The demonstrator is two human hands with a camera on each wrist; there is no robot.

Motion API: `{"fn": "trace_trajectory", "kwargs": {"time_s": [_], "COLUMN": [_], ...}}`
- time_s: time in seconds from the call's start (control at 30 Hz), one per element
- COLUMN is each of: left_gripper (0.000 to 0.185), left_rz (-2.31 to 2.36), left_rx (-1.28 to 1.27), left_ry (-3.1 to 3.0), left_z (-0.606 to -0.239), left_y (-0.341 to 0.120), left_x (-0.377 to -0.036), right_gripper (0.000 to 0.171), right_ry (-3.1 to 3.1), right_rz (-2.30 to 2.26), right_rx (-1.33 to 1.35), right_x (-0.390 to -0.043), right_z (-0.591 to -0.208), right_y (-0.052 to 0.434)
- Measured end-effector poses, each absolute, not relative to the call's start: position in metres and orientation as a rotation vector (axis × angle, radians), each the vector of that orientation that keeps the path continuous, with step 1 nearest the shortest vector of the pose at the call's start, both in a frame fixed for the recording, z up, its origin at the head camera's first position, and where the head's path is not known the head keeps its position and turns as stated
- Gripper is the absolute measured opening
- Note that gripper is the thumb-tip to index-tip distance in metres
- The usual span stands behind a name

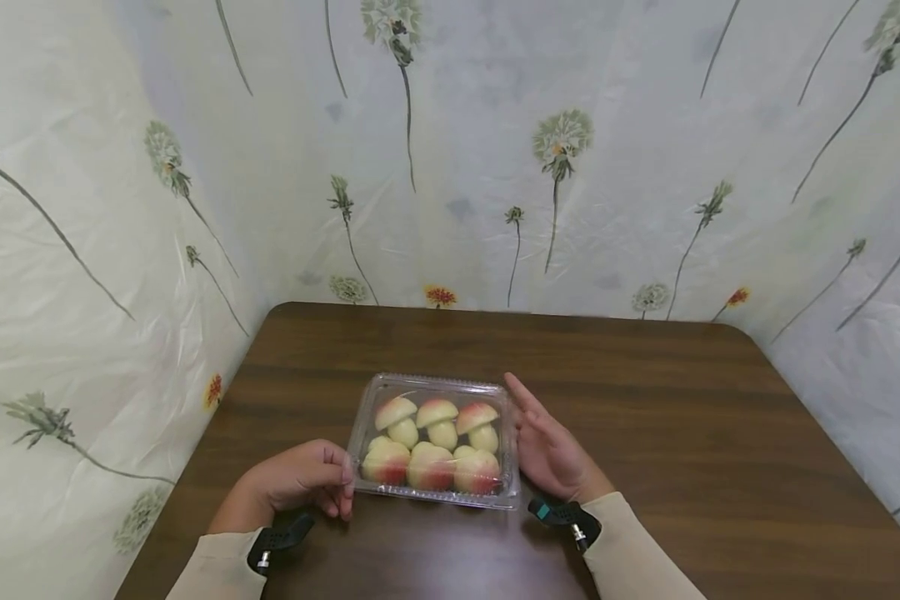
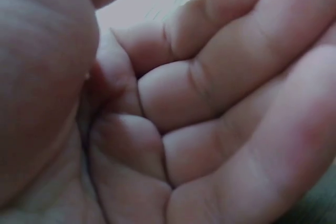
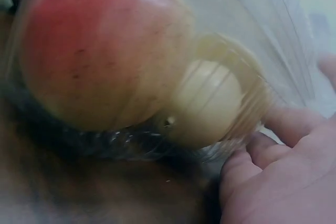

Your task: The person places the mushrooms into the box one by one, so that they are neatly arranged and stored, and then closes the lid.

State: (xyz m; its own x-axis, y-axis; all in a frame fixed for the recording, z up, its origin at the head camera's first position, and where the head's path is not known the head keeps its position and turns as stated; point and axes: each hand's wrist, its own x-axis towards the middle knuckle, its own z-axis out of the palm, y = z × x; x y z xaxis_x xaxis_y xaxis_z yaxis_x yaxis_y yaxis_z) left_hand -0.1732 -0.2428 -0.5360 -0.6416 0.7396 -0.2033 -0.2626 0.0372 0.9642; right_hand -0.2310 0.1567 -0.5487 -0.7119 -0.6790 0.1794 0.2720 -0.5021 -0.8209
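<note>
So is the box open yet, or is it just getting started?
Just starting. Done: the clear box sits on the table, lid still closed over the mushroom-shaped buns. In hand: the left hand curls at its left edge, and the right hand lies flat against its right side. Left: opening it; no bun is out.

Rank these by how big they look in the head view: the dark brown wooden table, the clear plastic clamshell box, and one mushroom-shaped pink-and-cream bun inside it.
1. Dark brown wooden table, by far the largest.
2. Clear plastic clamshell box, held between the left hand and right hand.
3. One mushroom-shaped pink-and-cream bun, smallest; six fit in the box.
</note>
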Motion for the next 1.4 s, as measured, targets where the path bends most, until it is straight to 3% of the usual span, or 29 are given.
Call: {"fn": "trace_trajectory", "kwargs": {"time_s": [0.2, 0.43, 0.57, 0.77, 0.93, 1.4], "left_gripper": [0.019, 0.019, 0.018, 0.018, 0.020, 0.024], "left_rz": [1.722, 1.734, 1.740, 1.771, 1.759, 1.743], "left_rx": [0.475, 0.364, 0.308, 0.271, 0.282, 0.322], "left_ry": [1.579, 1.622, 1.654, 1.651, 1.617, 1.494], "left_z": [-0.539, -0.539, -0.538, -0.536, -0.536, -0.535], "left_y": [-0.242, -0.240, -0.240, -0.242, -0.243, -0.245], "left_x": [-0.174, -0.176, -0.177, -0.177, -0.177, -0.178], "right_gripper": [0.063, 0.046, 0.054, 0.037, 0.029, 0.031], "right_ry": [1.278, 1.936, 1.770, 1.385, 1.330, 1.223], "right_rz": [-2.252, -2.040, -1.760, -1.655, -1.674, -1.668], "right_rx": [-0.508, 0.077, -0.121, -0.411, -0.421, -0.489], "right_x": [-0.217, -0.197, -0.185, -0.179, -0.180, -0.192], "right_z": [-0.546, -0.538, -0.533, -0.534, -0.537, -0.545], "right_y": [0.155, 0.155, 0.163, 0.165, 0.159, 0.163]}}
